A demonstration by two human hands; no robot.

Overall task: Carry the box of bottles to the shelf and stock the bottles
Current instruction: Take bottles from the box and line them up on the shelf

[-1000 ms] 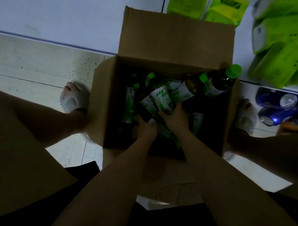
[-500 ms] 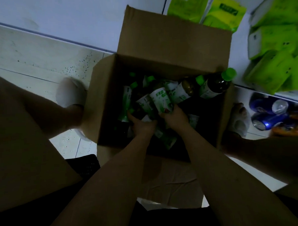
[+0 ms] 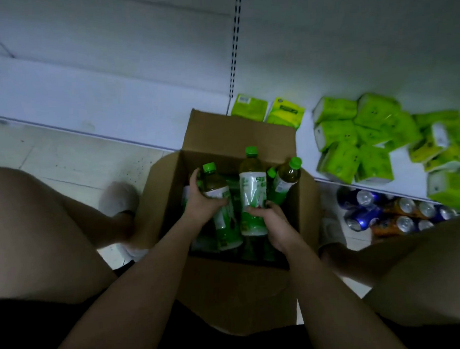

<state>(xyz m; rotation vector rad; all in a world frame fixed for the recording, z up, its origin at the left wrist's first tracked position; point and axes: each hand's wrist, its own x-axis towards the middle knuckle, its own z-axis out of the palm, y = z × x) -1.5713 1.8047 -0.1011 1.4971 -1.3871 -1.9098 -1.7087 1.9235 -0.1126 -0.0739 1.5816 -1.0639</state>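
Note:
An open cardboard box [image 3: 237, 137] stands on the floor between my knees, flaps up. Inside lie several green-capped tea bottles with white and green labels. My left hand [image 3: 202, 202] grips one bottle [image 3: 215, 184] around its middle, raised above the others. My right hand [image 3: 273, 226] holds a second bottle [image 3: 253, 194] by its lower part, upright, cap pointing away from me. Against the box's right wall leans another bottle [image 3: 287, 178]. The white shelf [image 3: 309, 144] runs just behind and to the right of the box.
Green tissue packs [image 3: 354, 140] are piled on the shelf to the right. Blue and orange cans [image 3: 383, 215] lie on the level below. My bare knees flank the box, with a white shoe [image 3: 119, 196] on the pale tiled floor at left.
Both hands, earlier down among the lying bottles, have each lifted a bottle upright out of the pile. The camera has tilted up, showing more of the shelf.

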